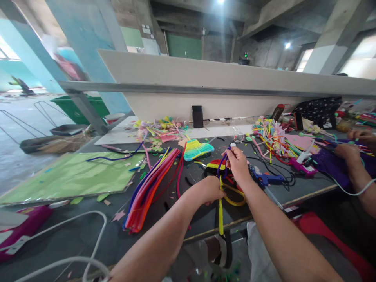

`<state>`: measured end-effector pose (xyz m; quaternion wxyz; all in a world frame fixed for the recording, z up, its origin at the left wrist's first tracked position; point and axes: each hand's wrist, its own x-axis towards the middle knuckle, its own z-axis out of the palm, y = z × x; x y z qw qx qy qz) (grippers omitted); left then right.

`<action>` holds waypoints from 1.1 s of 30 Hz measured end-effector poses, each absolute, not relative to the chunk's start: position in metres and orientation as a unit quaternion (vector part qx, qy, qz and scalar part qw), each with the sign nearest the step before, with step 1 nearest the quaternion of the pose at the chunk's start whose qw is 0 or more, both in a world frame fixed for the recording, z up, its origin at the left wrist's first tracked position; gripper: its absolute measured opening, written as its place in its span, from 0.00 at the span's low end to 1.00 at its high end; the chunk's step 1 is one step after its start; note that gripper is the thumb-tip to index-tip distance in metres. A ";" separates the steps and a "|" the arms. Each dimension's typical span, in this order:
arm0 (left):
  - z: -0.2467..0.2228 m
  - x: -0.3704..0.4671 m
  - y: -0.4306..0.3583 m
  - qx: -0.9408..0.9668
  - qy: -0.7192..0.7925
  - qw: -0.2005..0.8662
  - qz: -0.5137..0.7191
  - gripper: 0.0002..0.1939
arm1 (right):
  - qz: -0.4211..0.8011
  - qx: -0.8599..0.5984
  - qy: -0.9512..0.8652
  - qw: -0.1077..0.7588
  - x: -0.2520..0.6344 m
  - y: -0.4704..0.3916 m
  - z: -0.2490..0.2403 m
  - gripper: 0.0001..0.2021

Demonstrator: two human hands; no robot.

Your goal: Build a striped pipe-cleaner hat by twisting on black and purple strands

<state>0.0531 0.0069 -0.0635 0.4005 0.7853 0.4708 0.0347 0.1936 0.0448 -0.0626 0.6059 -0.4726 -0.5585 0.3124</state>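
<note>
two fuzzy stems in hand, centre of frame

the left hand, below centre, is curled closed around a yellow stem that hangs past the desk edge; its fingertips are partly hidden. the right hand, just right of it, pinches a looped purple stem between thumb and fingers.

containers: one green bin, upper left of the frame, contents hidden; one tub near it, contents not discernible; one red-capped bottle, upper right, contents not discernible.

count: two phones, one upright at upper centre, one at right; one glue gun, right of the hands; one stem bundle, left of them; two co-worker's hands, right edge.
</note>
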 end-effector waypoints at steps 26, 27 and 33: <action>-0.057 0.029 0.043 0.782 0.523 0.255 0.225 0.12 | 0.326 -0.429 -0.574 0.617 0.196 0.060 -0.065 0.11; -0.060 0.029 0.049 0.779 0.525 0.210 0.271 0.10 | 0.328 -0.427 -0.575 0.616 0.195 0.061 -0.065 0.10; -0.077 0.041 0.078 0.813 0.485 0.158 0.282 0.10 | 0.352 -0.420 -0.568 0.614 0.192 0.068 -0.069 0.09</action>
